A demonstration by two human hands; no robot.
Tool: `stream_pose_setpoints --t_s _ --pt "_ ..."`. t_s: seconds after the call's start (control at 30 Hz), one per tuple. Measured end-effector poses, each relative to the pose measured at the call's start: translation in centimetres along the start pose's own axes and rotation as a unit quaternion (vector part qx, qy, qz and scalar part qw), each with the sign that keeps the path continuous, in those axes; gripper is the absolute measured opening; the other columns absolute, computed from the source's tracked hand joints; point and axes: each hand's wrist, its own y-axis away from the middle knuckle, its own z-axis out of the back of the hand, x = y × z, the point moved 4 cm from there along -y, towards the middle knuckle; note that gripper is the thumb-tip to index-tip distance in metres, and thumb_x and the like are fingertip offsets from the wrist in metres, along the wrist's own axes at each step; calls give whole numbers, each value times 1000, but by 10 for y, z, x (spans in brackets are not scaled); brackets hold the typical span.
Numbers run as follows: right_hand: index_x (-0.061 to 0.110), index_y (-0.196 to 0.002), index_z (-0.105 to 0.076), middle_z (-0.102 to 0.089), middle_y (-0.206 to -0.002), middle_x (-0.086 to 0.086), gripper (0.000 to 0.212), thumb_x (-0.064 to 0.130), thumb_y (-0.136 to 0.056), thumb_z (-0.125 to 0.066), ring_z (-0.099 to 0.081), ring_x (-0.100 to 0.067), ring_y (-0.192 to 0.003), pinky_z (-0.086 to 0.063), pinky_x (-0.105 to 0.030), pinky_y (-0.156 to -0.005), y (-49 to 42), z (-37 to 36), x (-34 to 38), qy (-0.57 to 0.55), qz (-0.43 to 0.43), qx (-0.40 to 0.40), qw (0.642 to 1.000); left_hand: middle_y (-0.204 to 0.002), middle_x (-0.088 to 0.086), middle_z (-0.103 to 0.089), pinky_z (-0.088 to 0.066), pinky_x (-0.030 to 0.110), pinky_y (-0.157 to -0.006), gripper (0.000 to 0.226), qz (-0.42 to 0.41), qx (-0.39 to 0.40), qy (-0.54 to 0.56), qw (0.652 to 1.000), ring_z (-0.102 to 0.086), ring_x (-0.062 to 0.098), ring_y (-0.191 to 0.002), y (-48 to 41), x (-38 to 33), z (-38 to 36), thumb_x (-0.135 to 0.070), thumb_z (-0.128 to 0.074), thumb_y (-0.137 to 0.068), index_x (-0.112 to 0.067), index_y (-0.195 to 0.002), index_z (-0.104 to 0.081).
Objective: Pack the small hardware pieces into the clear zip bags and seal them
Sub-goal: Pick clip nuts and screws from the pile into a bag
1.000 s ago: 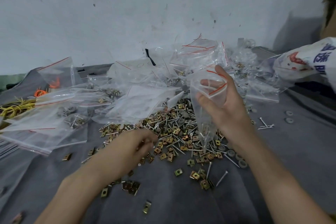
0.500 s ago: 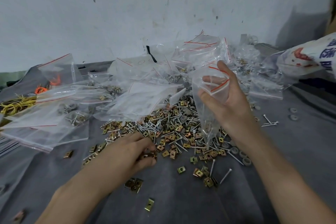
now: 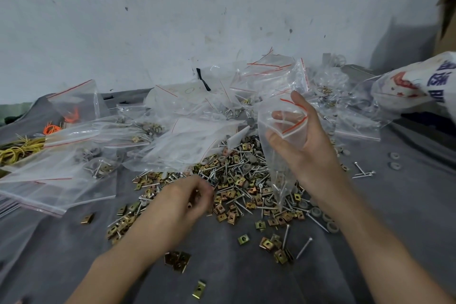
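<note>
Right hand [image 3: 311, 153] is gripping the zip bag [image 3: 276, 168] open; left hand [image 3: 183, 202] is now curling tighter over hardware pieces [image 3: 243, 180], catch unconfirmed, loading imminent.

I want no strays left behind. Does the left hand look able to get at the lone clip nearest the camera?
Probably yes. The clip lies bare on the cloth beside the left forearm, nothing over it; the left hand, now at the pile, would only need to draw back.
</note>
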Motion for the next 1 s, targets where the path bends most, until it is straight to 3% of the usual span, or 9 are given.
stream_pose_setpoints --t_s 0.07,0.13,0.2,0.27,0.37,0.63,0.7,0.87,1.0 --pt "40 -153 -30 -62 -122 22 85 51 -77 -67 -53 19 -109 -35 5 -79 0 0 -1 0 1 2 1000 -78 -4 -71 -47 21 -63 21 142 -45 253 956 -57 9 -65 -8 6 4 -37 -60 -92 -19 -92 -68" --pt "41 -152 -30 -62 -122 22 82 49 -80 -68 -54 18 -110 -36 5 -79 1 0 -2 0 -2 4 1000 -82 3 -73 -52 21 -59 26 244 -69 506 824 -57 10 -63 -14 10 0 -30 -62 -88 -6 -97 -66" --pt "43 -152 -30 -62 -122 22 81 48 -82 -69 -55 17 -110 -37 4 -79 0 0 -2 -4 -4 4 1000 -84 7 -71 -53 18 -56 18 268 -73 642 715 -58 7 -62 -19 9 -1 -19 -64 -87 -4 -96 -62" --pt "44 -152 -30 -63 -121 24 83 52 -77 -67 -55 16 -111 -38 4 -80 1 0 -2 -8 -7 4 1000 -84 7 -69 -52 17 -55 16 261 -60 699 663 -58 6 -62 -23 7 -2 -16 -65 -85 -5 -96 -60" --pt "45 -151 -31 -62 -121 25 85 56 -74 -66 -55 14 -114 -40 -2 -87 2 0 -1 -8 -4 3 1000 -82 6 -68 -53 17 -57 14 259 -53 726 635 -58 5 -61 -28 6 -4 -14 -64 -85 -7 -95 -59" --pt "49 -150 -29 -60 -128 23 84 58 -74 -66 -53 12 -118 -39 -14 -95 5 0 0 -6 -2 8 1000 -80 3 -64 -53 16 -60 13 238 -90 698 670 -53 5 -65 -39 -11 10 -17 -65 -84 -10 -94 -69" --pt "52 -149 -29 -59 -130 23 83 58 -75 -66 -53 14 -118 -39 -8 -91 5 0 -1 -2 -4 13 1000 -82 0 -65 -55 17 -65 18 200 -105 667 710 -56 5 -68 -46 -23 21 -20 -63 -87 -11 -100 -70" --pt "54 -147 -30 -58 -132 22 83 56 -74 -69 -52 14 -119 -42 -5 -94 6 -4 -2 -12 -5 19 1000 -85 -7 -72 -55 21 -74 12 99 -171 438 877 -62 5 -75 -66 -64 46 -23 -64 -94 -24 -99 -75" --pt "50 -149 -31 -61 -120 32 80 41 -83 -76 -55 14 -114 -39 2 -85 6 -4 -6 -9 3 18 1000 -89 -15 -72 -46 8 -69 20 -9 -184 283 941 -62 -6 -78 -81 -99 46 -18 -61 -96 -33 -101 -72"
